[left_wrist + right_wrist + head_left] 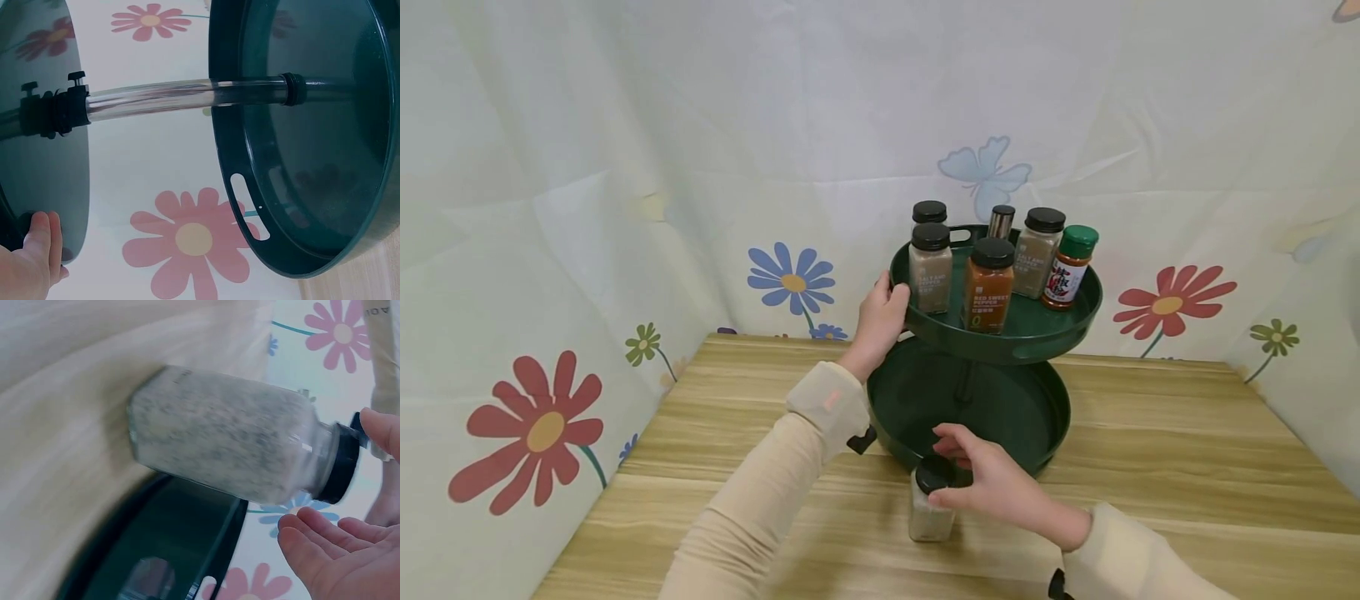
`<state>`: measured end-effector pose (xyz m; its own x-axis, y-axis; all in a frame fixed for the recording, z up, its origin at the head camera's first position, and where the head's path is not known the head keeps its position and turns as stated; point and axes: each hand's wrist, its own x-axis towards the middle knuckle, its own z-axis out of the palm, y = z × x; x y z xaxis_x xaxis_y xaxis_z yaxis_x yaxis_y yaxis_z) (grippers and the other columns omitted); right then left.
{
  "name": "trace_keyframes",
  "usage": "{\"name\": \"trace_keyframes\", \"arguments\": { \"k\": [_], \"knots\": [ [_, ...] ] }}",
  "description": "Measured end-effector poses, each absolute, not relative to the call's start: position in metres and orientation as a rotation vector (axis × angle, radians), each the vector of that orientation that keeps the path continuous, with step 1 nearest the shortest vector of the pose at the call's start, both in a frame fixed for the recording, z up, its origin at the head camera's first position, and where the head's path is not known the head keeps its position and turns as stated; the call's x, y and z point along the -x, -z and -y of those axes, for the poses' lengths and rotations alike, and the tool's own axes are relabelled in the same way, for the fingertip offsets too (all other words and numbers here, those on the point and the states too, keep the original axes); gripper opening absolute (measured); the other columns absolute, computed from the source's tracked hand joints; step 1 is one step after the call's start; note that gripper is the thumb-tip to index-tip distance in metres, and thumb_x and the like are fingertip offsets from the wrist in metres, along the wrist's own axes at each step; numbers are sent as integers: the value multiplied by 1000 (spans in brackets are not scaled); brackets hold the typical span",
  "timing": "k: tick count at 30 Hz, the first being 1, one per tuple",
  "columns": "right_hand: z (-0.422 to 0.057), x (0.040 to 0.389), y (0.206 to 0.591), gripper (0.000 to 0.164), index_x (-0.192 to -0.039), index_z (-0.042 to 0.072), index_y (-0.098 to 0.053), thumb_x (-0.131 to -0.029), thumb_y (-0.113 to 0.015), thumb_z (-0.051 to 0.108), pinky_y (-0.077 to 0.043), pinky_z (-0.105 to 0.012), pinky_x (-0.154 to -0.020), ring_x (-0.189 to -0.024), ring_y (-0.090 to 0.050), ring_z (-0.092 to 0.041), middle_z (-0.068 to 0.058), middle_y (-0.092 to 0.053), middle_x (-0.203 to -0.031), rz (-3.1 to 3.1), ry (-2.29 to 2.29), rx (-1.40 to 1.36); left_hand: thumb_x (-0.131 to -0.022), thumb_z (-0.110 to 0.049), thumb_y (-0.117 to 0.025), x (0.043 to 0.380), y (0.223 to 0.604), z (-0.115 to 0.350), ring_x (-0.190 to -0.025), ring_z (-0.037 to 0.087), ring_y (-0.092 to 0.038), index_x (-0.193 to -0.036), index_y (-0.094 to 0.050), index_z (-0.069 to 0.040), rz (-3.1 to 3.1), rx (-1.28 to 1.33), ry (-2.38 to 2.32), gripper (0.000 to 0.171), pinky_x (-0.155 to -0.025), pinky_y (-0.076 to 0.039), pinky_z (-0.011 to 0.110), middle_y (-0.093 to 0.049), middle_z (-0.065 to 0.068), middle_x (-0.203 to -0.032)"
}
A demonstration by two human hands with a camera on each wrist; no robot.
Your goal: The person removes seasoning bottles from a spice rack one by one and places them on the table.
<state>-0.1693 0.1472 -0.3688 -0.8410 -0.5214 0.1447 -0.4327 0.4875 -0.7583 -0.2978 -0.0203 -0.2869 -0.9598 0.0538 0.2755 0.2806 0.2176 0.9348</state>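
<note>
My left hand [882, 321] holds the left rim of the upper tray [1037, 337] of a two-tier dark green rack. In the left wrist view, its fingers [45, 240] lie against the underside. My right hand [992, 479] is at a clear seasoning jar [931, 517] with a black cap, standing on the table before the lower tray [917, 392]. Thumb and fingers are spread around the cap [344, 462]; in the right wrist view a gap shows between the fingers and the jar. Speckled pale grey contents fill the jar.
On the upper tray stand a red sweet pepper jar [988, 287], salt and pepper jars [931, 271], a green-capped bottle [1067, 271] and others. A post [156, 97] joins the tiers. The wooden table [1150, 450] meets a flowered cloth [850, 125] behind.
</note>
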Motion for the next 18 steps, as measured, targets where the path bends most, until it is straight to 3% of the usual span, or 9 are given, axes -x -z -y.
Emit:
{"name": "trace_keyframes", "arguments": {
  "k": [7,13,18],
  "knots": [
    [-150,168,348,62,-126,-1,-40,-79,-68,28,-42,-52,-89,-109,-51,-31,-18,-53,-120,-2653,1272,860,-92,-27,-33,298,288,20,-118,18,-38,-141,-25,-9,2302,317,1838,53,-100,-34,39,-35,8,-141],
    [-152,168,333,54,-121,1,-47,-81,-65,31,-44,-49,-88,-107,-53,-28,-16,-56,-118,-2739,1288,927,-92,-26,-33,299,288,20,-105,23,-43,-130,-38,-7,2294,321,1814,43,-90,-39,41,-47,11,-124],
    [-153,168,320,48,-118,2,-51,-82,-64,30,-45,-49,-88,-107,-53,-28,-15,-56,-118,-2777,1296,933,-92,-26,-33,299,288,20,-107,22,-42,-136,-33,-8,2302,315,1817,47,-92,-38,40,-44,10,-128]
  ]
}}
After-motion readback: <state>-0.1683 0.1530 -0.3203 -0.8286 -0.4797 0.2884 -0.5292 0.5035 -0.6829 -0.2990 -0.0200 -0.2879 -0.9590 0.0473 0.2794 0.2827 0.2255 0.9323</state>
